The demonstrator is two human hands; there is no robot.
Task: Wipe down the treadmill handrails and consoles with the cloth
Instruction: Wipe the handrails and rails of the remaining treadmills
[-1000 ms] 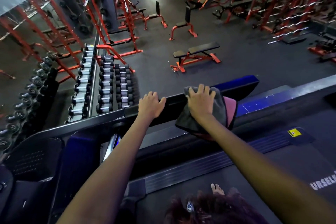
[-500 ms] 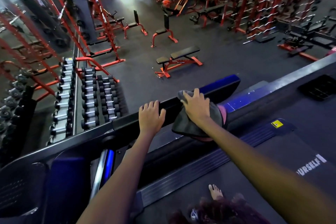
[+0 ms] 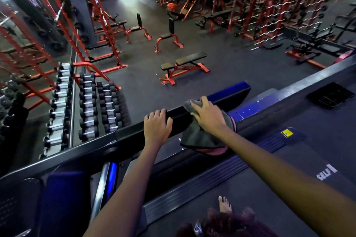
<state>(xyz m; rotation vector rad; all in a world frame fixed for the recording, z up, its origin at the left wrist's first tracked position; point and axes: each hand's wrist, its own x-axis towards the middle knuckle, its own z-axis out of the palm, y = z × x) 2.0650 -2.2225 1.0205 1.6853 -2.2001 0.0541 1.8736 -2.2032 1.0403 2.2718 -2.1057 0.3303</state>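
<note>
The head camera looked down over two bare forearms reaching forward, with a bare foot (image 3: 224, 204) on the treadmill belt (image 3: 240, 194) below them, nearest the wearer. The left hand (image 3: 157, 126) lay on the black handrail (image 3: 133, 133) with its fingers curled over the far edge, gripping the bar itself; I judged that it was there to steady the body while the other arm worked. Just to the right of it, close but not touching, the right hand (image 3: 209, 116) pressed the cloth (image 3: 200, 136) against the same rail, fingers spread and bent over the top so that they clutched the fabric to the bar. That hold seemed made for wiping along the rail, since the palm bore down while the fingertips kept the cloth from slipping. The cloth was dark grey, soft and thick like microfibre, with a pink layer showing at its lower hem and at the right edge beside the wrist; it was draped across the rail, bunched into a small fold beyond the fingertips, and its loose bulk hung down on the near side below the hand. Whether it was damp could not be told. Beyond the right hand the rail ended in a blue-topped tip (image 3: 231, 90). Far past both hands, down on the gym floor, stood a red-framed bench (image 3: 185, 65), and beyond the left hand ran rows of dumbbells (image 3: 88, 106).
</note>
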